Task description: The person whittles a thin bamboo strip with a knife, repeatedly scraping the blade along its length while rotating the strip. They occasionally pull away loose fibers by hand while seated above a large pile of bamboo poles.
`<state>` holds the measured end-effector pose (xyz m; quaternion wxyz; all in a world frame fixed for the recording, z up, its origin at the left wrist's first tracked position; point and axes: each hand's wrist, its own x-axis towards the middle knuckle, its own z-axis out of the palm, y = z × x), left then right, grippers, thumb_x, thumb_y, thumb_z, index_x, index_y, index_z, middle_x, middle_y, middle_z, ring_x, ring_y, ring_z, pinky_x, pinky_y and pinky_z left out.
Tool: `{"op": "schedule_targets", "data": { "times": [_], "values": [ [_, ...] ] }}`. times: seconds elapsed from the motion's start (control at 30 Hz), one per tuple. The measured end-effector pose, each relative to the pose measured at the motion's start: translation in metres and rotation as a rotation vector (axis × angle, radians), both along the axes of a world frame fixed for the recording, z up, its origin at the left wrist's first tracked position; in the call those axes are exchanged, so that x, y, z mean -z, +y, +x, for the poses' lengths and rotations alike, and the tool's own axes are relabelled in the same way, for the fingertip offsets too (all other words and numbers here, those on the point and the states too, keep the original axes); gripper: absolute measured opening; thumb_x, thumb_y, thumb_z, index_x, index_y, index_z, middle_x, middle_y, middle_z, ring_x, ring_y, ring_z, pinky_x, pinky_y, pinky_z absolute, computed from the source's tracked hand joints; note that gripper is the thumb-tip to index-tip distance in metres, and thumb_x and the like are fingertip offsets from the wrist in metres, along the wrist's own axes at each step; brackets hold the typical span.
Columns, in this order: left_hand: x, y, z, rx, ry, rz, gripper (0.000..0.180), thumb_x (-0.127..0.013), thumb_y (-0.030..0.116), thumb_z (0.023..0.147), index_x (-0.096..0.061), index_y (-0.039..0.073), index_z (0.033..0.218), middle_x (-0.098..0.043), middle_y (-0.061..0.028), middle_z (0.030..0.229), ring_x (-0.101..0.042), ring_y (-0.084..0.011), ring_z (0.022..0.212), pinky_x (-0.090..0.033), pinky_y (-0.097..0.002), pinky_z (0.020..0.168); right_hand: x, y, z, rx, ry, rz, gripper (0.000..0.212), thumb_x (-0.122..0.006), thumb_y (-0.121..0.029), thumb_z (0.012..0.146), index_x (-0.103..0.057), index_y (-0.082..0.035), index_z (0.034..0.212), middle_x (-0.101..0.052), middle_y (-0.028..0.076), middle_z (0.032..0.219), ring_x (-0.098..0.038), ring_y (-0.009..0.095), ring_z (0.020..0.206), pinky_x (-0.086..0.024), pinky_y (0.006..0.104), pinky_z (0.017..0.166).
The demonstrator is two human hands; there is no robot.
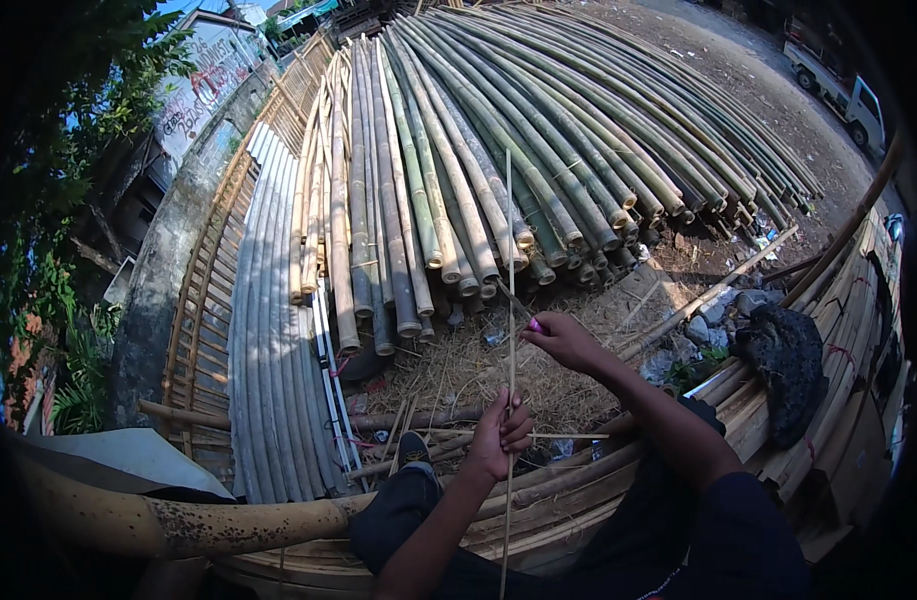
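Observation:
A long, thin bamboo strip stands nearly upright in front of me, its lower end running down past the bottom edge of the picture. My left hand is closed around this strip at mid-length. To the right and a little higher, my right hand grips a knife with a purple bit showing at the handle. The narrow blade points up and left to the strip; whether it touches the strip I cannot tell.
A large stack of bamboo poles fills the far middle. Corrugated sheets and a bamboo lattice lie to the left. A thick bamboo pole crosses the near left. Split bamboo and a dark lump are at right.

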<state>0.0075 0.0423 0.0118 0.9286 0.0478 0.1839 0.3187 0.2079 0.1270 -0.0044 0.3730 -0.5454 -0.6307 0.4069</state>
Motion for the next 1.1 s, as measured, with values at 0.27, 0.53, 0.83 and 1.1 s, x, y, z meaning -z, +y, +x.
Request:
{"op": "schedule_targets", "data": {
  "times": [0.27, 0.53, 0.83, 1.1],
  "values": [
    [0.003, -0.001, -0.002, 0.024, -0.016, -0.004, 0.029, -0.037, 0.037, 0.099, -0.044, 0.012, 0.086, -0.025, 0.0051, 0.052, -0.021, -0.0042, 0.040, -0.019, -0.0183, 0.035, -0.035, -0.007, 0.002, -0.080, -0.060, -0.152, 0.037, -0.064, -0.036, 0.085, -0.061, 0.000, 0.079, -0.052, 0.006, 0.059, -0.042, 0.010, 0.057, -0.037, 0.0298, 0.053],
    [0.004, -0.012, 0.002, -0.062, 0.091, -0.033, 0.028, -0.039, 0.036, 0.099, -0.044, 0.012, 0.085, -0.025, 0.0047, 0.053, -0.021, -0.0049, 0.040, -0.019, -0.0195, 0.035, -0.015, -0.027, -0.022, -0.407, -0.434, 0.071, 0.028, -0.061, -0.026, 0.078, -0.058, -0.001, 0.066, -0.055, 0.021, 0.060, -0.056, 0.040, 0.061, -0.043, 0.0471, 0.057],
    [-0.004, -0.042, 0.013, -0.092, 0.163, -0.085, 0.029, -0.040, 0.037, 0.098, -0.042, 0.013, 0.084, -0.022, 0.0049, 0.053, -0.018, -0.0053, 0.040, -0.017, -0.0206, 0.035, -0.005, -0.016, -0.016, -0.272, -0.549, 0.149, 0.026, -0.055, -0.025, 0.077, -0.062, -0.001, 0.069, -0.059, 0.021, 0.063, -0.060, 0.039, 0.064, -0.048, 0.0481, 0.061],
    [-0.012, -0.035, 0.010, -0.023, 0.172, -0.050, 0.029, -0.037, 0.038, 0.099, -0.041, 0.013, 0.084, -0.023, 0.0041, 0.053, -0.019, -0.0053, 0.041, -0.018, -0.0196, 0.034, -0.008, -0.001, 0.007, -0.202, -0.363, 0.099, 0.032, -0.057, -0.027, 0.079, -0.060, 0.002, 0.067, -0.056, 0.024, 0.063, -0.056, 0.042, 0.061, -0.043, 0.0475, 0.057]
  ]
}}
